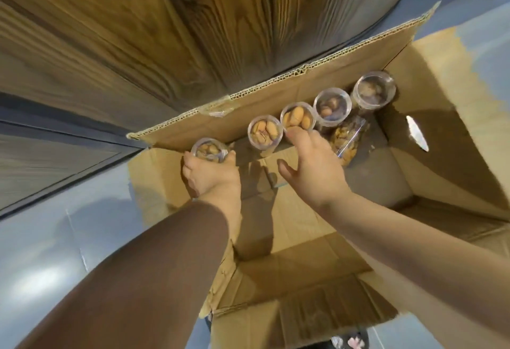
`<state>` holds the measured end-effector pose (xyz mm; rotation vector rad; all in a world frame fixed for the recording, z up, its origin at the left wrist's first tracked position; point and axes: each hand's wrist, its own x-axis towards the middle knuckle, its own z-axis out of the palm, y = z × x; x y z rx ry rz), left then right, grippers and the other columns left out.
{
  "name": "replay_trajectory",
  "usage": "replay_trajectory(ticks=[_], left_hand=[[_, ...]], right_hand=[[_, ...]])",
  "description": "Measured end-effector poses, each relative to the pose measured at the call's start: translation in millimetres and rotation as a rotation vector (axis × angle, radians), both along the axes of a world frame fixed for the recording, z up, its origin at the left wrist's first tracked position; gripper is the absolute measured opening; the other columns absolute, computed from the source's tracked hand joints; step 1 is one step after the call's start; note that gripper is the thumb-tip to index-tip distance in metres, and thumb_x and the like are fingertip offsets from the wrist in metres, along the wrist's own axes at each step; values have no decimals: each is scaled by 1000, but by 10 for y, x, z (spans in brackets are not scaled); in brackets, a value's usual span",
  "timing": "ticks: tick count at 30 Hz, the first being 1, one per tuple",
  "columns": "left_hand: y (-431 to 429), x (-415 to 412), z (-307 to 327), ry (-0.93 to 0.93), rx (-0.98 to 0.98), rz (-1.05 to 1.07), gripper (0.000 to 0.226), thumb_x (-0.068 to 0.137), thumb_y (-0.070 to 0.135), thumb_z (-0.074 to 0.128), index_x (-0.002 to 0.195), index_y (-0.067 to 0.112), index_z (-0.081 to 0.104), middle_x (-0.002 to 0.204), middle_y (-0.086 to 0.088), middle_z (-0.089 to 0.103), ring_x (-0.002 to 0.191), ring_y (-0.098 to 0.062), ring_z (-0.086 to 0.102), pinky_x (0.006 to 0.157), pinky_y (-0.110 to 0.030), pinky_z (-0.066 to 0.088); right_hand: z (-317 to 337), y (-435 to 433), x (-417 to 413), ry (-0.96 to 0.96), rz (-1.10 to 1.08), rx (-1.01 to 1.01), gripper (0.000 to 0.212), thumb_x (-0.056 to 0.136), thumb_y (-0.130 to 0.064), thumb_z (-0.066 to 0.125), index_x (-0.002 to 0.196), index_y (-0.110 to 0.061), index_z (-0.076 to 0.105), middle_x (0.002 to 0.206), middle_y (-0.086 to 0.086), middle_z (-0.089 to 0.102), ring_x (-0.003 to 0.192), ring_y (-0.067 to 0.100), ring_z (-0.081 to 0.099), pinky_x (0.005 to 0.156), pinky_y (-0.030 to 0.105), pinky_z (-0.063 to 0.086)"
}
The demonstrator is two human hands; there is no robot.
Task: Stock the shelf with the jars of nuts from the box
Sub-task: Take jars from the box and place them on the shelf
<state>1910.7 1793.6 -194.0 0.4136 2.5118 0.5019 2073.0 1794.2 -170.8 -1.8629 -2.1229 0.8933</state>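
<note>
Reaching into an open cardboard box (276, 89), a person's left hand (212, 180) grips a clear-lidded jar of nuts (209, 150) at the box's 9 o'clock corner, fingers and thumb curled round its sides. The right hand (311, 172) is spread, thumb held wide, its fingertips (296, 132) touching the near rim of the third jar (296, 118) without closing round it. Between the two hands stands a second jar (265, 133), holding pale nuts like the third. Toward 2 o'clock from the right hand, a fourth jar (334, 110) and a fifth jar (374, 93), both with darker nuts, complete a row along the box's far wall. A clear pack of nuts (347, 141) lies on its side just in front of the fourth jar, at 1 o'clock of the right hand. A brown sleeve (138, 279) covers the left arm; the right forearm is bare. Wood-grain panelling (138, 31) rises beyond the box at 12 o'clock, and grey floor (55, 252) spreads at 8 o'clock.
</note>
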Motion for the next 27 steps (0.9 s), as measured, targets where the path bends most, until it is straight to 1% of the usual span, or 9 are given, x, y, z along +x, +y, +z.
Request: replay_trajectory(ticks=[5, 8, 10, 12, 14, 17, 21, 24, 27], left_hand=[[-114, -71, 13, -14, 35, -6, 84, 65, 38, 83, 132, 12, 41, 136, -11, 43, 124, -28, 45, 99, -34, 39], [-225, -25, 116, -106, 33, 1, 81, 61, 36, 85, 124, 11, 39, 128, -11, 48, 114, -30, 53, 92, -33, 45], [-281, -41, 144, -166, 40, -26, 77, 61, 36, 84, 119, 13, 37, 120, -9, 52, 104, -29, 58, 84, -32, 49], [-326, -92, 181, -191, 32, -97, 77, 62, 38, 83, 119, 18, 36, 117, -6, 53, 98, -25, 58, 80, -29, 47], [-370, -153, 250, -202, 51, -190, 78, 61, 39, 82, 124, 26, 36, 122, 0, 49, 100, -20, 56, 85, -29, 48], [-416, -170, 514, -217, 40, -346, 72, 70, 33, 79, 131, 35, 40, 126, 5, 37, 102, -13, 48, 85, -23, 39], [-404, -43, 1098, -197, -37, -497, 55, 72, 30, 78, 117, 35, 47, 127, -4, 38, 97, -18, 47, 83, -27, 41], [-404, 125, 1722, -176, -75, -576, 51, 73, 31, 78, 114, 33, 49, 125, -2, 41, 93, -18, 44, 75, -22, 32], [-489, 250, 2358, -202, -59, -673, 52, 69, 30, 80, 110, 35, 49, 117, -2, 39, 99, -27, 53, 78, -31, 48]], right_hand=[[-197, 198, -215, -140, 0, 85, 57, 77, -40, 68, 123, -12, 50, 117, 14, 51, 107, 35, 50, 82, 43, 46], [-282, 347, -358, -234, -3, 93, 72, 70, -47, 71, 127, -10, 48, 124, 17, 47, 113, 39, 45, 89, 46, 41], [-316, 412, -438, -287, 11, 106, 72, 69, -52, 70, 123, -9, 48, 127, 16, 44, 116, 37, 41, 93, 45, 36], [-302, 404, -474, -286, 24, 106, 71, 68, -52, 70, 121, -10, 48, 129, 14, 42, 119, 37, 39, 96, 45, 34], [-206, 305, -439, -236, 16, 78, 71, 67, -49, 73, 121, -11, 47, 129, 13, 42, 120, 35, 38, 97, 44, 33], [84, 48, -237, -94, -65, 31, 69, 65, -40, 77, 119, -10, 46, 120, 11, 47, 110, 31, 44, 89, 39, 38], [687, -325, 137, 9, -159, -39, 68, 64, -38, 78, 117, -11, 45, 112, 9, 50, 104, 29, 48, 83, 38, 43], [1329, -548, 371, 38, -253, -55, 70, 63, -36, 78, 119, -12, 44, 113, 9, 49, 103, 29, 50, 82, 39, 47], [2006, -787, 524, 74, -341, -21, 66, 64, -33, 77, 117, -11, 45, 111, 6, 49, 101, 25, 51, 81, 40, 48]])
